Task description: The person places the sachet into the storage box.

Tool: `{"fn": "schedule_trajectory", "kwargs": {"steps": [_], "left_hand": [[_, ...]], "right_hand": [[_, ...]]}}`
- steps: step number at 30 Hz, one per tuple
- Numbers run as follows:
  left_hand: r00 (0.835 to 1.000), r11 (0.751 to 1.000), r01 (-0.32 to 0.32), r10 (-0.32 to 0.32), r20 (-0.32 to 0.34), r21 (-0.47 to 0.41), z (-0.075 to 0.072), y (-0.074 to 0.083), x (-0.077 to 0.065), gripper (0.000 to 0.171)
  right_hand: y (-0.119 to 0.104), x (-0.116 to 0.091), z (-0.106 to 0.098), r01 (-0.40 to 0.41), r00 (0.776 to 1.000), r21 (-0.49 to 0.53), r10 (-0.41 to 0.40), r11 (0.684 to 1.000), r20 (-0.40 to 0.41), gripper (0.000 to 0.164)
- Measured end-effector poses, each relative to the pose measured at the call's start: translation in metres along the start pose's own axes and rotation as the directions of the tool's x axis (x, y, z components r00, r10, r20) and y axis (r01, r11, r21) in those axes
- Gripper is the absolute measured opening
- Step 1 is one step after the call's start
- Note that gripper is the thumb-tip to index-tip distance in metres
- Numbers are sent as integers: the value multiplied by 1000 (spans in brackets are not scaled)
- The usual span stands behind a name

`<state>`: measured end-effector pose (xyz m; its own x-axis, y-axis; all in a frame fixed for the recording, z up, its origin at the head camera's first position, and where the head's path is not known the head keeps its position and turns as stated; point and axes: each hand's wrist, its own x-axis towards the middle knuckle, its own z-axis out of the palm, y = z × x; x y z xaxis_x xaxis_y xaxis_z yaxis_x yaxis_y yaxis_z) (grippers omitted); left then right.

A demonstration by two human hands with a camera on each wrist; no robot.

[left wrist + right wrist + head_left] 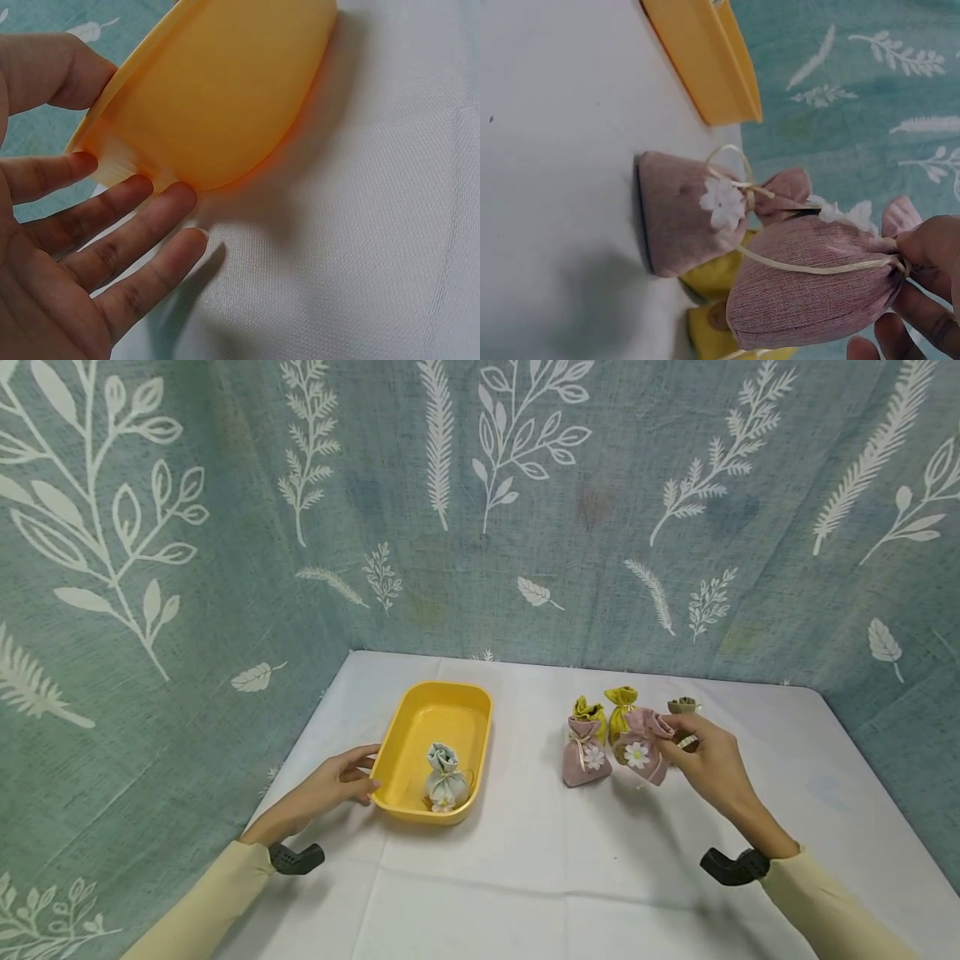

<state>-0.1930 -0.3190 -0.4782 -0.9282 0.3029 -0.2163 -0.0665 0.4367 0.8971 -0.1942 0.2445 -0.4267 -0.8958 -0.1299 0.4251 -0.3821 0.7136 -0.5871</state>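
A pink drawstring pouch [643,750] with a white flower hangs from my right hand [708,764], which pinches its gathered neck. In the right wrist view that pouch [817,281] is raised and tilted, overlapping a second pink pouch [690,214] that stands on the table. My left hand [333,789] lies at the near left side of a yellow tray [408,727]. The left wrist view shows its thumb at the rim and the other fingers loosely extended along the tray's outer wall [225,97]. Inside the tray sits a pale grey-green pouch [446,781] with a flower.
Two yellow-green pouches [621,710] stand behind the pink ones. An olive-brown pouch [682,705] is partly hidden by my right hand. A white cloth [510,877] covers the table, and a teal leaf-patterned curtain [465,585] hangs behind and beside it.
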Motion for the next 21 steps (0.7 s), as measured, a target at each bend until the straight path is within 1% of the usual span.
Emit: {"fn": "schedule_trajectory", "kwargs": {"steps": [4, 11, 21], "left_hand": [[1000, 1000, 7, -7, -5, 9, 0, 1, 0, 77], [1000, 1000, 12, -12, -16, 14, 0, 1, 0, 78], [1000, 1000, 13, -13, -15, 18, 0, 0, 0, 77]], "right_hand": [[-6, 3, 0, 25, 1000, 12, -25, 1000, 8, 26], [-16, 9, 3, 18, 999, 53, -20, 998, 49, 28], [-32, 20, 10, 70, 997, 62, -72, 996, 33, 24]]}}
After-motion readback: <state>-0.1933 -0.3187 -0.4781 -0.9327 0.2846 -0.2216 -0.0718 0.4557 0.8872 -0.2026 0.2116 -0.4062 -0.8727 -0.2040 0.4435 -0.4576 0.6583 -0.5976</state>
